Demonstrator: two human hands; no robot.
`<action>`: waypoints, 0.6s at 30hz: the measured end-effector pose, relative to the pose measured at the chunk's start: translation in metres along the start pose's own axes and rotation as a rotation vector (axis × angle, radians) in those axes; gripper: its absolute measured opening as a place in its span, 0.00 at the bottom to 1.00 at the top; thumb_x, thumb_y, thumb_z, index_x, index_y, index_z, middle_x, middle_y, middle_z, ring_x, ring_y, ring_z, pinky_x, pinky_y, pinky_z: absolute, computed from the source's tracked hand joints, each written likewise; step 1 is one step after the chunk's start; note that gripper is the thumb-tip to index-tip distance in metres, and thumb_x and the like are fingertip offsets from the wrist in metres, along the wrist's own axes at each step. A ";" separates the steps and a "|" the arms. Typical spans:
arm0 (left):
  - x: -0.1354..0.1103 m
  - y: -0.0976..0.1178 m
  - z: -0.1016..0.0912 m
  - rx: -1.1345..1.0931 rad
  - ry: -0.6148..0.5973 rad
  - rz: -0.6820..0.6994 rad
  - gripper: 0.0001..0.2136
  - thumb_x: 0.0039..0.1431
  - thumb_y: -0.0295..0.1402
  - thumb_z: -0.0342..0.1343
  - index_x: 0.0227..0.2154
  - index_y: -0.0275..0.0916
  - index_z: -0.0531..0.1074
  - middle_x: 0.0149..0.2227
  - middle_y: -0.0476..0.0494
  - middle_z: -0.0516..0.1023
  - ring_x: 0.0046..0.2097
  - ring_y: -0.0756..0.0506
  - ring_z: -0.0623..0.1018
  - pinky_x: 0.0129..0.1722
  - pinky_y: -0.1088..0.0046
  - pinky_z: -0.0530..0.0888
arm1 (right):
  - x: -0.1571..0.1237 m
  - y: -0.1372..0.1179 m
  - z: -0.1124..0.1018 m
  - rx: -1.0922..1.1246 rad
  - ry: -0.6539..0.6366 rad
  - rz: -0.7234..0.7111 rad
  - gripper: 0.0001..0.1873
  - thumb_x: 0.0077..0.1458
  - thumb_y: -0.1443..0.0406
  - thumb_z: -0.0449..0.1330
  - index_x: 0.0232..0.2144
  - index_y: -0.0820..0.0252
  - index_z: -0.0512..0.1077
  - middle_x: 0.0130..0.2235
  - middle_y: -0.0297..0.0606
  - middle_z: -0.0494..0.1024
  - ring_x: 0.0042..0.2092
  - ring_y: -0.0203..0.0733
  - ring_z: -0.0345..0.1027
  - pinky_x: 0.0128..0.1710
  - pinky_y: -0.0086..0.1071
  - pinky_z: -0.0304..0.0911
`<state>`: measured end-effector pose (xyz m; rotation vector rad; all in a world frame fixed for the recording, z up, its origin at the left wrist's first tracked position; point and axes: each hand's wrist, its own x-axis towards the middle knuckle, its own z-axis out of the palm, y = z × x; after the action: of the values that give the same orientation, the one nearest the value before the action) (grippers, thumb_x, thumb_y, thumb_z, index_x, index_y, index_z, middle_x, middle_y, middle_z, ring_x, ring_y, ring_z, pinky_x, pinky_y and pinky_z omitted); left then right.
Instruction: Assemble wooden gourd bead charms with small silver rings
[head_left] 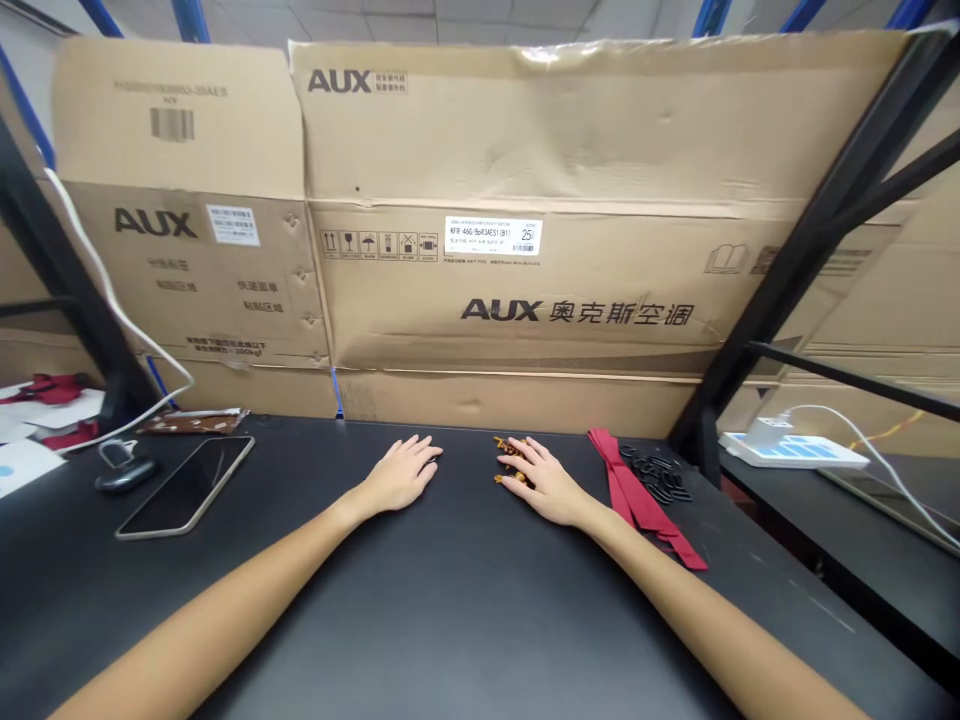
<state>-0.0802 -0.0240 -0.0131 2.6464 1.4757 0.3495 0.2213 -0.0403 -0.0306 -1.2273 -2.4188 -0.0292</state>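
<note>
My left hand [403, 473] lies palm down on the black tabletop [450, 610], fingers stretched out, with nothing visible in it. To its right, my right hand [545, 484] rests with fingers spread over a small cluster of shiny amber-gold pieces [501, 444]. The palm and fingers partly cover these pieces, and their exact kind is too small to tell. Just right of that hand, dark red ribbon strips [637, 500] lie in a narrow fan. Beside the ribbons is a pile of black loop-shaped pieces [660, 474].
A smartphone [189, 488] lies at left, near a small dark glossy object [126, 473] and a brown packet [195, 421]. Cardboard panels [585, 260] stand along the back edge. Black frame posts [780, 240] rise at both sides. A white power strip [795, 448] sits on the neighbouring table.
</note>
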 end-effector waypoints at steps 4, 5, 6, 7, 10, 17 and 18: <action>0.000 -0.013 -0.007 -0.055 0.022 0.074 0.20 0.68 0.40 0.37 0.56 0.40 0.65 0.64 0.42 0.61 0.65 0.42 0.59 0.64 0.60 0.56 | -0.001 0.003 -0.002 0.023 -0.006 -0.018 0.24 0.64 0.51 0.48 0.54 0.55 0.69 0.63 0.44 0.62 0.67 0.51 0.45 0.64 0.54 0.46; 0.000 -0.015 -0.008 -0.062 0.032 0.074 0.20 0.68 0.40 0.37 0.55 0.40 0.65 0.63 0.42 0.61 0.65 0.42 0.60 0.64 0.61 0.57 | -0.001 0.003 -0.002 0.030 -0.006 -0.021 0.24 0.64 0.51 0.48 0.54 0.55 0.69 0.63 0.43 0.61 0.67 0.50 0.44 0.64 0.54 0.46; -0.001 -0.016 -0.009 -0.066 0.040 0.072 0.20 0.68 0.39 0.38 0.55 0.39 0.66 0.63 0.41 0.62 0.64 0.43 0.61 0.63 0.62 0.58 | -0.002 0.004 -0.002 0.036 -0.003 -0.022 0.23 0.64 0.52 0.48 0.54 0.55 0.69 0.63 0.43 0.61 0.67 0.50 0.44 0.64 0.54 0.46; -0.001 -0.017 -0.009 -0.069 0.045 0.068 0.20 0.68 0.39 0.38 0.55 0.38 0.66 0.62 0.40 0.63 0.64 0.42 0.61 0.63 0.62 0.59 | -0.002 0.004 -0.002 0.040 0.002 -0.019 0.23 0.64 0.52 0.48 0.54 0.54 0.69 0.64 0.42 0.60 0.67 0.51 0.43 0.64 0.54 0.46; -0.001 -0.017 -0.009 -0.076 0.066 0.067 0.20 0.67 0.39 0.39 0.55 0.37 0.66 0.62 0.40 0.64 0.64 0.42 0.62 0.63 0.61 0.60 | -0.003 0.003 -0.001 0.033 -0.002 0.006 0.22 0.64 0.53 0.48 0.54 0.53 0.69 0.64 0.40 0.58 0.67 0.52 0.42 0.64 0.54 0.47; 0.003 -0.021 -0.004 -0.086 0.128 0.106 0.16 0.66 0.37 0.43 0.49 0.41 0.73 0.57 0.43 0.70 0.62 0.40 0.66 0.61 0.60 0.63 | -0.004 0.004 0.001 -0.014 -0.025 0.041 0.23 0.65 0.51 0.46 0.54 0.52 0.69 0.65 0.39 0.57 0.68 0.54 0.40 0.63 0.55 0.47; 0.004 -0.023 -0.003 -0.086 0.140 0.105 0.16 0.66 0.37 0.44 0.48 0.41 0.73 0.56 0.43 0.72 0.61 0.40 0.67 0.60 0.60 0.64 | -0.004 0.004 0.001 -0.023 -0.027 0.041 0.24 0.65 0.51 0.46 0.54 0.51 0.69 0.65 0.39 0.57 0.68 0.55 0.40 0.63 0.56 0.47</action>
<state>-0.0976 -0.0085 -0.0144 2.6854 1.3265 0.6045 0.2257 -0.0406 -0.0340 -1.2953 -2.4220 -0.0284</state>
